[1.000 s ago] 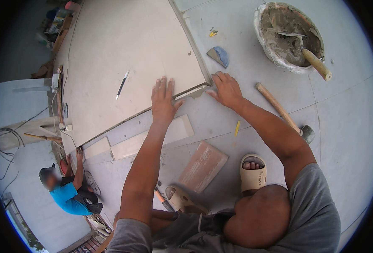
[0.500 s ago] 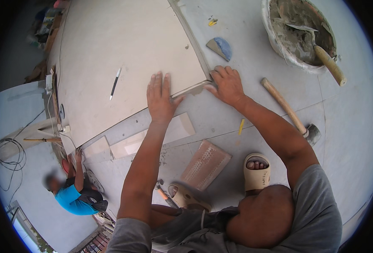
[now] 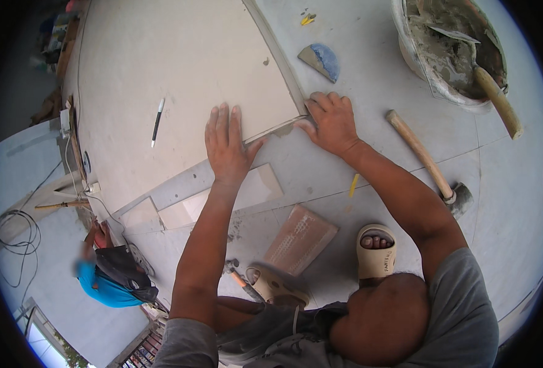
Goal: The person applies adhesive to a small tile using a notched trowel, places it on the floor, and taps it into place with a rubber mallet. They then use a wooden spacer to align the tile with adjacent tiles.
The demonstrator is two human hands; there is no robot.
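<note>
A large beige tile (image 3: 185, 55) lies raised above the floor, with grey mortar showing under its near edge. My left hand (image 3: 227, 147) rests flat on its top near that edge, fingers stretched forward and thumb out to the side. At the near right corner, my right hand (image 3: 333, 126) has bent fingers against the side edge and its thumb by the front edge, gripping the corner. A black and white marker (image 3: 158, 122) lies on the tile, left of my left hand. Beyond my right hand is a half-round blue and grey piece (image 3: 320, 61).
A mortar bucket (image 3: 412, 67) holding a wooden-handled trowel (image 3: 497, 101) stands far right. Below it lies a mallet (image 3: 422, 147). Cut tile strips (image 3: 222, 193), a reddish ribbed tile (image 3: 301, 239) and a hammer (image 3: 244, 282) lie nearer me. A blue-shirted person (image 3: 112, 285) crouches at left.
The view has shifted slightly, so the bucket and mallet appear farther right. My hands keep their places on the tile. The other person has drawn their arms in and changed posture.
</note>
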